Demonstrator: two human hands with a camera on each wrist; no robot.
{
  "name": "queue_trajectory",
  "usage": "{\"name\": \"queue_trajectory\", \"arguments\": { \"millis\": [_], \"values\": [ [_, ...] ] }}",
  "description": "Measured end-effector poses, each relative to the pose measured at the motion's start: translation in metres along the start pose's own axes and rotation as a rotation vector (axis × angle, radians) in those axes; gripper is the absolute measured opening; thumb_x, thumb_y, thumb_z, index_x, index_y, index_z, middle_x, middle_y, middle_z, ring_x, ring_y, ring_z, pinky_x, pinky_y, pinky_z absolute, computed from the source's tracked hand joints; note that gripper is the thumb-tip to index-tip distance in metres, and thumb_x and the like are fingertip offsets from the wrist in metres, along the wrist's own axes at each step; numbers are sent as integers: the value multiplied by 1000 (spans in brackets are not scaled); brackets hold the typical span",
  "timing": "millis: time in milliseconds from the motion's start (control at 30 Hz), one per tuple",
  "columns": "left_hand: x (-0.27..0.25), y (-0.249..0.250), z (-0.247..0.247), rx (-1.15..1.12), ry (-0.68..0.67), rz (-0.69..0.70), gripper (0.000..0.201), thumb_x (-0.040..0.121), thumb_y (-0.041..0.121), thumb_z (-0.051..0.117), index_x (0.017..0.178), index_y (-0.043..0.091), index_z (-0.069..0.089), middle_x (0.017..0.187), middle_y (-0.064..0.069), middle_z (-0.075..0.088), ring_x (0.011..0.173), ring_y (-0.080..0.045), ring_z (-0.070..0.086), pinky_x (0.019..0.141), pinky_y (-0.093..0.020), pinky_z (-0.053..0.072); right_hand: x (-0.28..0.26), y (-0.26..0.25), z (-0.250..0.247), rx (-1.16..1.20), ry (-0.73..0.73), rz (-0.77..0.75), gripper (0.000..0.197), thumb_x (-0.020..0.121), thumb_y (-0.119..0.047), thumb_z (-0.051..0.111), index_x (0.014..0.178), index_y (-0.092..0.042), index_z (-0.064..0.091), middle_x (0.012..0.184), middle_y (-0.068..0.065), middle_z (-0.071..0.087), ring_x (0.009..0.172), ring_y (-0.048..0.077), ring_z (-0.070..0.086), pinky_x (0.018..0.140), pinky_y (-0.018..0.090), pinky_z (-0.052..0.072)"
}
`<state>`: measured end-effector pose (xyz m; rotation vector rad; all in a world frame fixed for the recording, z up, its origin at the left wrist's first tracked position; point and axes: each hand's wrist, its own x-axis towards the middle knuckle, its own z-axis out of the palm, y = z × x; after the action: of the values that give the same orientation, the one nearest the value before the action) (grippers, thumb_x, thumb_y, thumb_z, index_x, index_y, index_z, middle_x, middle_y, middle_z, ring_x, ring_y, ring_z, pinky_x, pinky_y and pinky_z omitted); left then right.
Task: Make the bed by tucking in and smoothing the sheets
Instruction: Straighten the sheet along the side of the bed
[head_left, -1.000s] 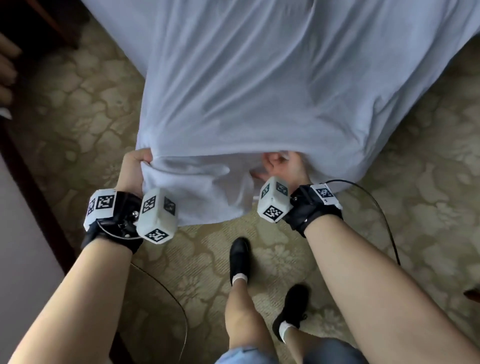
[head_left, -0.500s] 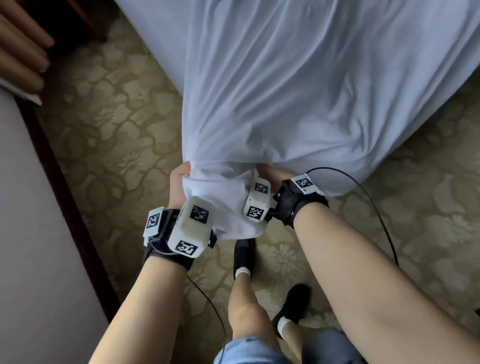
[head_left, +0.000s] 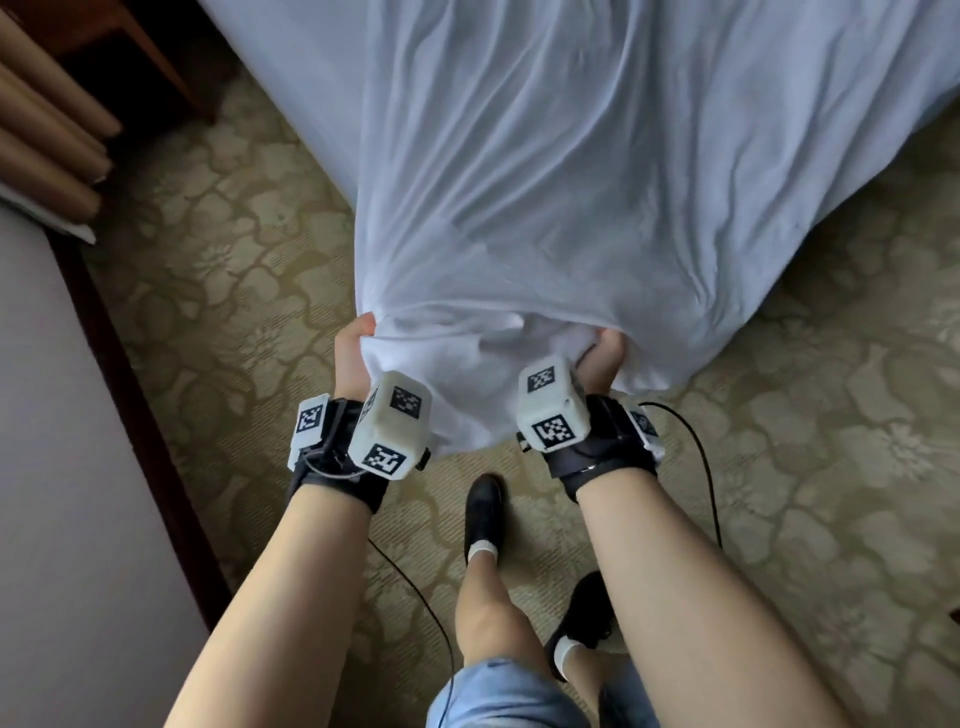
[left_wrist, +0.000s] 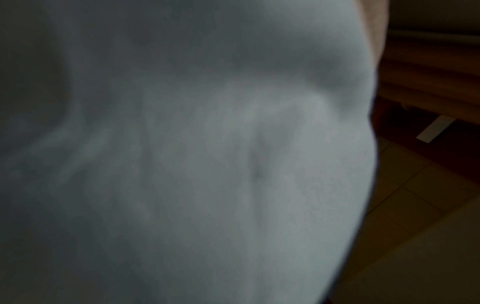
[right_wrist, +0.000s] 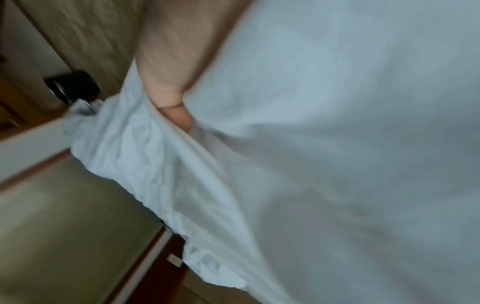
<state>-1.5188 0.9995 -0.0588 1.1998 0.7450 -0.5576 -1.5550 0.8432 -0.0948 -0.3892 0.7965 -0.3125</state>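
A white sheet (head_left: 571, 171) hangs stretched from the bed corner toward me, its loose end bunched between my hands. My left hand (head_left: 356, 353) grips the sheet's left edge, fingers curled into the cloth. My right hand (head_left: 602, 358) grips the right edge, about a forearm's width away. In the left wrist view the sheet (left_wrist: 207, 164) fills nearly the whole picture and hides the fingers. In the right wrist view my thumb (right_wrist: 176, 111) presses into a fold of the sheet (right_wrist: 337, 144).
Patterned olive carpet (head_left: 234, 270) surrounds the bed. A wall with dark wooden skirting (head_left: 135, 405) runs along the left. Curtain folds (head_left: 47, 135) and dark wooden furniture (head_left: 130, 47) stand at the far left. My feet in black shoes (head_left: 483, 509) stand below the sheet; cables trail from both wrists.
Both hands still hold the sheet. They came close together half a second ago and have spread apart again, drawing the cloth taut toward me.
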Motion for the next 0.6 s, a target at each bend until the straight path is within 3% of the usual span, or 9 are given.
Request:
{"name": "queue_trajectory", "arguments": {
  "millis": [67,133,200,233,300,400,433,500,600],
  "values": [
    [-2,1,-5,21,-29,-12,29,86,46,48,83,19,59,72,-1,63,65,-16,60,64,-24,44,-7,-22,2,45,0,-66,30,76,-19,47,46,-21,50,43,-5,47,38,12,48,43,11,39],
    [-7,3,-5,48,-51,-28,26,80,43,50,88,20,60,93,-6,58,81,-22,55,73,-30,41,-12,-36,-6,45,6,-97,38,78,-12,41,43,-15,54,45,0,53,41,15,55,47,13,44],
    [-11,5,-2,65,-74,-27,23,81,39,48,85,20,60,86,-5,61,79,-23,56,73,-30,41,-17,-47,-11,18,3,-66,38,87,-19,37,62,-10,64,60,5,66,54,19,66,59,20,51],
    [-13,7,1,85,-69,-27,21,81,37,47,80,20,59,77,-3,61,73,-22,57,70,-29,41,-15,-52,-15,-119,65,-49,36,90,-21,37,69,-9,64,61,5,67,54,17,66,58,19,51],
    [-15,10,3,88,-74,-33,13,72,35,51,70,22,51,70,0,51,65,-20,51,64,-28,38,-16,-61,-19,-418,116,-14,35,93,-16,37,66,-9,58,50,1,63,46,13,62,44,13,45],
    [-20,5,2,124,-95,-52,20,58,33,54,67,26,38,72,-1,34,62,-21,38,59,-28,32,-22,-71,-24,-688,149,-8,33,91,-17,40,63,-12,56,52,0,61,57,10,66,46,10,45],
    [-21,1,1,119,-89,-49,17,61,32,52,67,26,37,70,-1,34,62,-20,38,59,-27,32,-24,-73,-28,-731,139,25,32,92,-18,40,64,-13,53,49,0,59,48,6,62,40,10,41],
    [-22,-9,-4,109,-92,-71,15,62,29,50,66,26,36,70,-1,35,63,-21,38,60,-27,33,-32,-74,-34,-758,111,91,28,92,-17,38,68,-14,51,44,1,56,40,10,57,33,9,34],
    [-20,-25,-22,76,-89,-124,31,47,29,61,70,27,41,76,-2,37,70,-22,38,64,-29,34,-45,-72,-44,-800,79,209,30,95,-20,36,67,-14,47,35,-1,52,31,11,52,29,8,30]
  ]
}}
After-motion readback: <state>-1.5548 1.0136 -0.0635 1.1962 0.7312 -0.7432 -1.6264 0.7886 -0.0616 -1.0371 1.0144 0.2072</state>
